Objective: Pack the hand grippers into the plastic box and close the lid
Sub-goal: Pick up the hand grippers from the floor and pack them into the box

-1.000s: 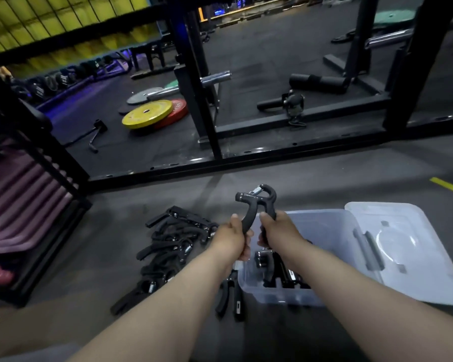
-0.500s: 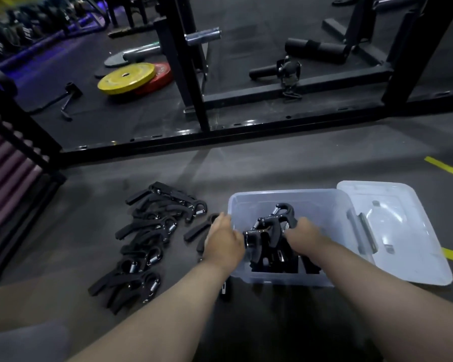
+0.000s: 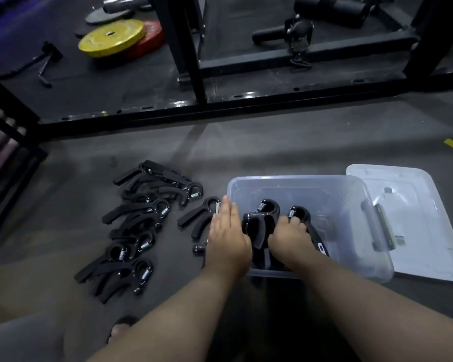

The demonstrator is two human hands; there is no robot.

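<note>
Far left, on the dark floor: a pile of loose hand grippers (image 3: pixel 136 226), black with steel springs, lying overlapped and well apart from both hands. Between the pile and the box lies a single hand gripper (image 3: pixel 198 218), flat, its looped head just beside the left fingertips. The left hand (image 3: pixel 228 239) lies palm down over the left wall of the plastic box (image 3: pixel 324 180). Its fingers (image 3: pixel 226 212) are straight and held together and grip nothing; whether the palm presses the wall cannot be told. A further gripper's handle shows at the floor partly under this hand. The plastic box is clear, sits on the floor and is uncovered. In its near left part are the packed hand grippers (image 3: pixel 262 218), standing with heads up and close against one another; the far and right parts of the box show bare bottom. The right hand (image 3: pixel 288 235) is inside the box, its fingers (image 3: pixel 296 223) curled narrow around the upright hand gripper (image 3: pixel 301 212), just below its spring and head; this item stands touching or just beside the packed ones. The lid (image 3: pixel 408 220) lies flat on the floor to the right of the box, partly tucked under its right edge. Beyond, a black rack frame (image 3: pixel 194 61) stands on the floor, with a yellow weight plate (image 3: pixel 111 37) resting on a red plate (image 3: pixel 152 35) to its left.
</note>
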